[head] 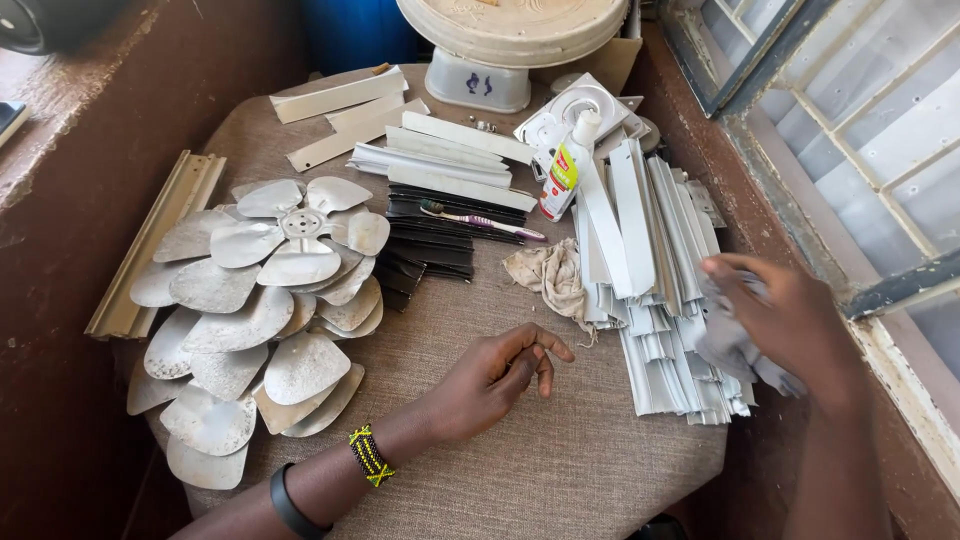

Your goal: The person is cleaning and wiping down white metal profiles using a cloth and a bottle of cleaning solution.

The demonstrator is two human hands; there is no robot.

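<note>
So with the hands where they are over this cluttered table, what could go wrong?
1. The right hand grips a grey cloth over the loose stack of white metal strips, which reaches the table's near edge; a sweep could push some off.
2. The strips and the stacked fan blades look thin-edged; the bare left hand could be cut.
3. The small upright bottle beside the strips could be knocked over.

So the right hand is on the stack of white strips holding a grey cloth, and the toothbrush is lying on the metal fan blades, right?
Not quite. In the head view the toothbrush lies on the stack of black strips, not the metal fan blades. The right hand does hold a grey cloth over the white strips.
</note>
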